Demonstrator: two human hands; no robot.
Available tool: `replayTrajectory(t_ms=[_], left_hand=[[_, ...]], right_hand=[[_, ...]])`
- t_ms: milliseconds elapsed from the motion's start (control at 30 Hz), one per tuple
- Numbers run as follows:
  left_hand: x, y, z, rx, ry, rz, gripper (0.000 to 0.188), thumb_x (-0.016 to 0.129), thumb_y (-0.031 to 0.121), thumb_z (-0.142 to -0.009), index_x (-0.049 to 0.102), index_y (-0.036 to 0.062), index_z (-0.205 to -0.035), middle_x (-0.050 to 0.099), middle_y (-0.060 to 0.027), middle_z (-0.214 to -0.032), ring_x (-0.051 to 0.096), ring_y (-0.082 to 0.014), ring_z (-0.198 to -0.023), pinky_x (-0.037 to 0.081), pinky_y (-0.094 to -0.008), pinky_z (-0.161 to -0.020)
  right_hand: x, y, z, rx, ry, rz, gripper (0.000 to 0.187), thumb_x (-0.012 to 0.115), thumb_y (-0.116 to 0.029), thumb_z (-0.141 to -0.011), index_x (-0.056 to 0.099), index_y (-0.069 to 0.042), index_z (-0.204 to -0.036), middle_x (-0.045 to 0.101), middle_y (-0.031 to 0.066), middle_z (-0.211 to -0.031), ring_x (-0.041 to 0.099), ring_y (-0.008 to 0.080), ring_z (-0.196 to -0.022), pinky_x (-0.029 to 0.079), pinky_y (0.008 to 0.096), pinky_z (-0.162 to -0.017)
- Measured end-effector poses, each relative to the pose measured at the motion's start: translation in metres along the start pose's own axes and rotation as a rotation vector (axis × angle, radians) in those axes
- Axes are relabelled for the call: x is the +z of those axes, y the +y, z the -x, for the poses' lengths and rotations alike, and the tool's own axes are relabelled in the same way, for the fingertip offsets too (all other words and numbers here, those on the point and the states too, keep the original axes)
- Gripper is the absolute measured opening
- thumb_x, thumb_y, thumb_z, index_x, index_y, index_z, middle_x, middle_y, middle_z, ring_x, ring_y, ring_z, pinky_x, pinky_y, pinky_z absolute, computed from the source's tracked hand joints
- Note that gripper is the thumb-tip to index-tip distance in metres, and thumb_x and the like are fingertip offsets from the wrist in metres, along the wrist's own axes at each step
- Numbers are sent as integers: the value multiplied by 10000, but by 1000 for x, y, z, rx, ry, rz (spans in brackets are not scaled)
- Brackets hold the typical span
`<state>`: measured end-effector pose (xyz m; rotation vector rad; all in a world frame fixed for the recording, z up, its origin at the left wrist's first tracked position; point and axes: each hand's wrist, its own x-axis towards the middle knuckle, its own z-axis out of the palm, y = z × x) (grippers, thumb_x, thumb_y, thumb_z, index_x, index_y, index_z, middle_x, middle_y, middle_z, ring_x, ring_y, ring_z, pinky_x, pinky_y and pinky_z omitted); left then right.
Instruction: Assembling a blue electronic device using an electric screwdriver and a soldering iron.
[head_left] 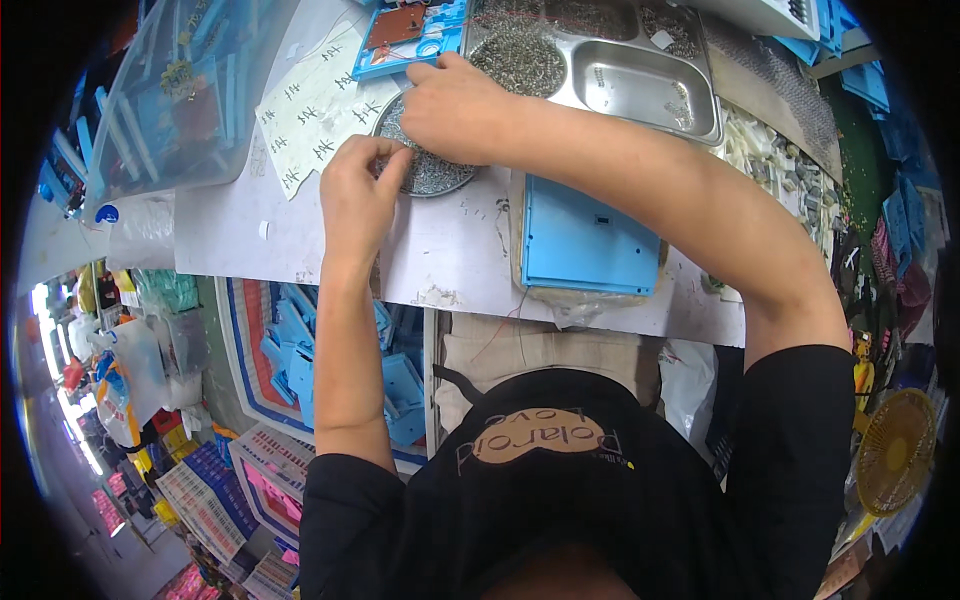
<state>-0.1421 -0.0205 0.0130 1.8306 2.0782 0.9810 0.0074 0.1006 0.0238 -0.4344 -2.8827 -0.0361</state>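
Over a white tabletop (300, 240), both hands meet at a round dish (432, 172) filled with small grey metal parts, apparently screws. Left hand (358, 190): fingers bent and pinched together at the dish's left rim, thumb tip touching the parts; whether a part is caught between the fingertips cannot be told. Right hand (455, 108): laid palm-down over the dish's far side, fingers curled, covering part of the rim; what it grips, if anything, is hidden beneath it.

Just beyond the dish lies a steel tray (640, 75) with several compartments, the nearest left one heaped with similar small parts. A blue flat panel (585, 245) rests on the tabletop to the right of the dish, below the right forearm, on top of a clear bag. White paper sheets (315, 105) with dark marks lie left of the dish, touching its edge. A clear plastic bin (190, 100) holding blue pieces stands at far left. Under the tabletop edge, a crate (330, 365) of more blue pieces sits beside the person's left arm. A yellow fan (895, 450) shows at lower right.
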Motion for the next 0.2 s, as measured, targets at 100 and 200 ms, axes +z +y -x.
replayTrajectory(t_ms=[100,200], left_hand=[[-3,10,16,35,56,87,102,743,86,-886,732,-12,-912,681,-123,-839,601,-218,-695,480,-333,-666],[-4,18,37,28,32,148,83,737,84,-906,724,3,-919,678,-110,-844,592,-210,-705,481,-324,-674]], right_hand=[[-11,4,17,82,124,-96,134,678,-151,-842,752,-81,-929,715,46,-834,615,238,-1058,481,415,-879],[-60,6,59,232,86,-287,179,678,-130,-865,742,-81,-1024,726,55,-867,621,241,-1098,491,429,-921]])
